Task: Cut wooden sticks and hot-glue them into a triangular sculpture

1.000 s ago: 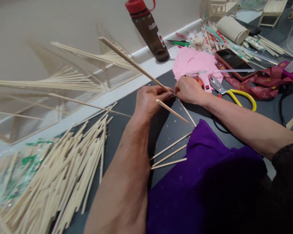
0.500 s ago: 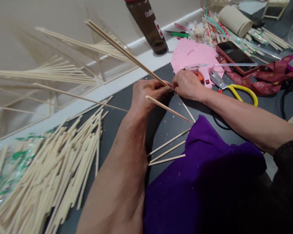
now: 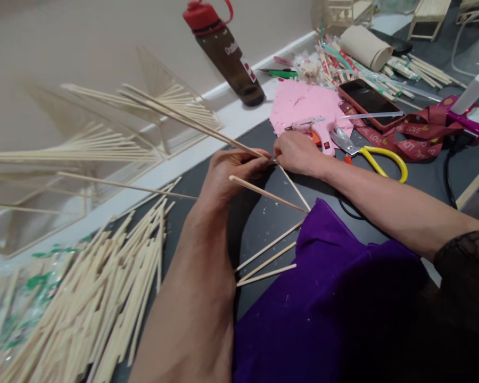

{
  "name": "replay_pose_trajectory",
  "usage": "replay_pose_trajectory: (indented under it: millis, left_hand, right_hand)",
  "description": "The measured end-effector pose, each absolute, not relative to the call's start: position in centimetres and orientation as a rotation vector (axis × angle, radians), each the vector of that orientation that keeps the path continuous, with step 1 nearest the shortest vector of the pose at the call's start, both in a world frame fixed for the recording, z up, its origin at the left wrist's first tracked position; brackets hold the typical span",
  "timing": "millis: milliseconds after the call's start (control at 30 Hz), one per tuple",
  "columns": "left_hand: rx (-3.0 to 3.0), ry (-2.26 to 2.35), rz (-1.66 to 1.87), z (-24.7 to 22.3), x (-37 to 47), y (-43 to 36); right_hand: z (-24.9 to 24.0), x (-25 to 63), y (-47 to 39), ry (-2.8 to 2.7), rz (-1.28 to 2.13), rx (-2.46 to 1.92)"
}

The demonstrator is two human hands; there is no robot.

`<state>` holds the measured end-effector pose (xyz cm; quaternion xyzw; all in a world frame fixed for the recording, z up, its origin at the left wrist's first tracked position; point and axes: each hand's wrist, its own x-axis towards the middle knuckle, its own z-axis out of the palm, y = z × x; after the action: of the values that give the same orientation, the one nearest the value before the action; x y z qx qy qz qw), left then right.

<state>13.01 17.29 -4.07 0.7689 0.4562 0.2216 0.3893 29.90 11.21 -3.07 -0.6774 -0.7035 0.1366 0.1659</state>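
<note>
My left hand (image 3: 235, 173) is closed, pinching a pair of long wooden sticks (image 3: 183, 118), like chopsticks, that rise toward the upper left. Close beside it, my right hand (image 3: 297, 154) has its fingers curled together at the near end of these sticks. A thinner stick (image 3: 293, 186) runs from the fingertips down toward the purple cloth (image 3: 279, 319) over my lap. Another stick (image 3: 267, 192) slants up from the cloth's corner, and a few more lie below it. Exactly how the stick ends meet is hidden by my fingers.
A heap of loose sticks (image 3: 99, 282) covers the left of the grey table. Stick frameworks (image 3: 115, 143) stand by the wall near a brown bottle (image 3: 233, 64). Beyond my right hand lie a pink glue gun (image 3: 323, 133), yellow-handled scissors (image 3: 377, 159), a phone (image 3: 369, 101) and a red ribbon (image 3: 419, 141).
The far end of the held stick pair has swung lower. Both hands remain together at its near end. The whole view has shifted a little, bringing the bottle's red cap into sight.
</note>
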Motion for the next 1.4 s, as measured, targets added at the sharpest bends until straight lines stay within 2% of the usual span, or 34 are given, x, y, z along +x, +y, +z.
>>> replay_pose_trajectory:
  millis: [1233,1400]
  left_hand:
    - [2.189,1.217,0.521,-3.4,13.3,16.8]
    - [2.149,1.204,0.507,-4.1,13.1,17.4]
  right_hand:
    - [-3.0,29.6,10.8,-2.05,0.353,-1.925]
    - [-1.5,29.5,10.3,-2.054,0.337,-1.919]
